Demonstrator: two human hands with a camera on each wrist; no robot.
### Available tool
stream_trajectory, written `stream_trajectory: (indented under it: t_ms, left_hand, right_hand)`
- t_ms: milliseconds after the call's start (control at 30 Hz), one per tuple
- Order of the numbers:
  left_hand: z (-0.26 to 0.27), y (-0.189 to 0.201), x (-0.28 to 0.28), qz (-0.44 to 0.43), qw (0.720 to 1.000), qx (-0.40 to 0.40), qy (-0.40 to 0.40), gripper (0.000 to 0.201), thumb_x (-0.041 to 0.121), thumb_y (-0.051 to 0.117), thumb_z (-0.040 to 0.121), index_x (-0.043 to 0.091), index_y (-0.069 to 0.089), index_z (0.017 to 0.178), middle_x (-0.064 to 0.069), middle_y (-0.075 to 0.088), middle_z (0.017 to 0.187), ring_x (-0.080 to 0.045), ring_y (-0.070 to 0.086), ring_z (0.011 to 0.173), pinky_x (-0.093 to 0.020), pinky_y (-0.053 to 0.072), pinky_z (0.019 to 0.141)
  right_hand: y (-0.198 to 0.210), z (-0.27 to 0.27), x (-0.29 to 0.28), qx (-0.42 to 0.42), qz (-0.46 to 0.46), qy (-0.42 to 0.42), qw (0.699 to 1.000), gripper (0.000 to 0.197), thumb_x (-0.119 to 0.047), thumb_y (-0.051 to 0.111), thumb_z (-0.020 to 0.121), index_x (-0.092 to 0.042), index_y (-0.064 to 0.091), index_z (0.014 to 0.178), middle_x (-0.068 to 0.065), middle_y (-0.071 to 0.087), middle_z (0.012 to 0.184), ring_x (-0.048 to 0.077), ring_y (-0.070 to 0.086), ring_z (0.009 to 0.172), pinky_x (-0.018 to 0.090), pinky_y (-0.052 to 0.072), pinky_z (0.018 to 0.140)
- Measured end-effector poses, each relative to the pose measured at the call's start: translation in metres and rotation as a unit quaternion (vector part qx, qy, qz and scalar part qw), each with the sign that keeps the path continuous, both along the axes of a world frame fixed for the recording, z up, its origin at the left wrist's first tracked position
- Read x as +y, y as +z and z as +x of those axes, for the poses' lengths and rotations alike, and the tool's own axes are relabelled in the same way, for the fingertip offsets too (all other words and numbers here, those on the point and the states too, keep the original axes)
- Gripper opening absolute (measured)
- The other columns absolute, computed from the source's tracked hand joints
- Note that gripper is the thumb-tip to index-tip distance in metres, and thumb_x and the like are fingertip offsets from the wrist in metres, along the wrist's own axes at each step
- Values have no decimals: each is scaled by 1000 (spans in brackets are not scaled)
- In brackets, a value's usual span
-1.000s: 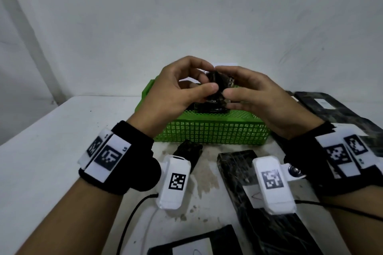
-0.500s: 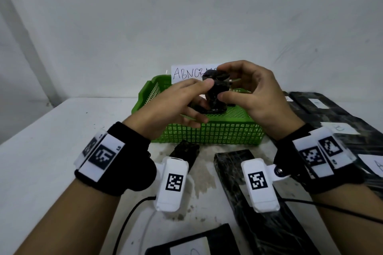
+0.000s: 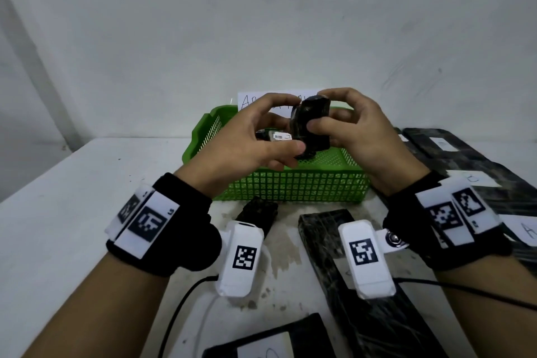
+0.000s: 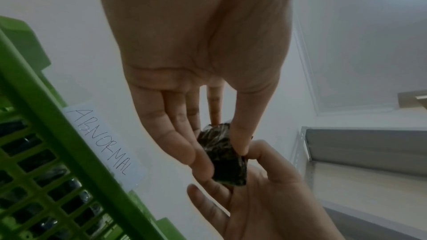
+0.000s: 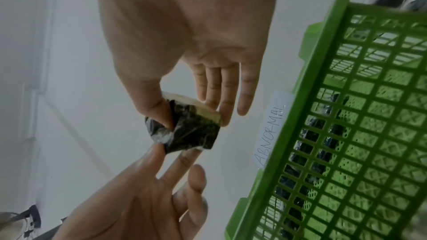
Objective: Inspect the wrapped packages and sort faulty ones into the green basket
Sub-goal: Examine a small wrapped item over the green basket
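A small package wrapped in black film [image 3: 311, 125] is held upright over the green basket [image 3: 290, 186]. My left hand [image 3: 286, 128] pinches it between thumb and fingers from the left. My right hand [image 3: 318, 110] grips it from the right, thumb on the front and index finger over the top. In the right wrist view the package [image 5: 191, 130] shows a pale bare strip [image 5: 191, 102] at one end where no film covers it. In the left wrist view the package [image 4: 221, 154] sits between my left thumb and fingers, with my right hand below it.
A paper label reading ABNORMAL [image 4: 101, 141] stands on the basket's far rim. A wrapped package with a barcode sticker [image 3: 276, 136] lies inside. On the table lie a small black package [image 3: 257, 211], a long one [image 3: 334, 241], a labelled one at the front [image 3: 270, 343], and more at the right [image 3: 465, 160].
The package has been turned upright and raised a little above the basket. My left hand went from stretched fingers to a thumb-and-finger pinch on it.
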State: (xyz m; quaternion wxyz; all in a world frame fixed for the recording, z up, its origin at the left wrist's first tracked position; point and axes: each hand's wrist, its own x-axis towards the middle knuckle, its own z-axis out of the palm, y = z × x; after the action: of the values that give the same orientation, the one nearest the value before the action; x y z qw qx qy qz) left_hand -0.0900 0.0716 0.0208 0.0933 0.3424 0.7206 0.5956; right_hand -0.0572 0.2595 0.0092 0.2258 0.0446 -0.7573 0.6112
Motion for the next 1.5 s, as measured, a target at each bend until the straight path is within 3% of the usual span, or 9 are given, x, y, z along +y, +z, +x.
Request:
stream_trajectory:
  t_ms: [200, 400, 467, 600, 733, 933, 1033, 1267, 1500]
  left_hand:
    - [2, -1, 5, -22, 1000, 18, 2, 58, 13, 76, 85, 28, 50, 135, 5, 72, 110, -21, 75, 82, -30, 60, 74]
    - [-1, -3, 4, -18, 999, 38, 15, 59, 8, 78, 82, 28, 53, 131, 6, 68, 116, -23, 75, 82, -30, 59, 75]
    - [-4, -3, 1, -8, 998, 62, 23, 59, 3, 79, 80, 29, 55, 128, 8, 66, 118, -21, 72, 78, -33, 59, 79]
    - [-4, -3, 0, -4, 995, 101, 25, 60, -3, 76, 80, 33, 55, 124, 7, 63, 120, -13, 68, 70, -32, 58, 76]
    - [-2, -4, 2, -29, 988, 150, 32, 64, -7, 73, 80, 41, 53, 119, 12, 59, 119, -20, 68, 68, -30, 56, 67]
    - [-2, -6, 4, -20, 988, 151, 7, 58, -5, 71, 83, 33, 56, 125, 5, 55, 125, -23, 68, 76, -24, 54, 70]
    - [-1, -6, 2, -8, 990, 141, 9, 49, 6, 70, 89, 32, 57, 128, 3, 57, 127, -19, 71, 86, -26, 56, 77]
    - [-7, -6, 2, -20, 994, 76, 72, 39, 34, 68, 91, 28, 56, 127, 6, 66, 114, -7, 70, 73, -24, 54, 65]
    - [-8, -6, -1, 7, 991, 127, 43, 47, 22, 79, 79, 30, 58, 120, 8, 65, 119, -33, 67, 88, -42, 60, 81]
  right_hand:
    - [-3, 1, -9, 41, 46, -47, 997, 47, -44, 64, 57, -31, 58, 102, 4, 78, 87, 23, 76, 80, 49, 62, 77]
    - [2, 3, 1, 16, 44, 23, 999, 42, -22, 74, 69, -26, 56, 107, 3, 76, 99, 19, 72, 90, 41, 59, 80]
    - [6, 6, 7, -20, 25, 58, 998, 45, -35, 74, 74, -26, 60, 116, -4, 74, 110, 10, 70, 99, 34, 55, 85]
    - [10, 10, 14, -108, -22, 108, 988, 59, -58, 62, 81, -22, 64, 127, 4, 72, 123, 17, 73, 96, 46, 59, 92]
    - [12, 12, 12, -133, -60, 131, 981, 56, -39, 66, 78, -10, 62, 125, 10, 75, 114, 29, 75, 92, 41, 61, 77]
    - [7, 5, 2, -65, -66, 20, 996, 28, -13, 69, 83, -18, 56, 108, -5, 72, 77, 9, 70, 66, 33, 58, 59]
    - [6, 4, 1, -35, -59, -7, 998, 26, -3, 66, 89, -19, 54, 106, 1, 68, 80, 5, 66, 60, 30, 56, 56]
    - [5, 6, 2, -30, -39, 109, 993, 47, -11, 74, 75, -22, 59, 119, -5, 73, 112, 10, 69, 91, 24, 54, 73]
    - [9, 8, 5, -81, -72, 126, 986, 50, -42, 65, 80, -18, 62, 124, 0, 73, 110, 25, 69, 100, 40, 58, 86]
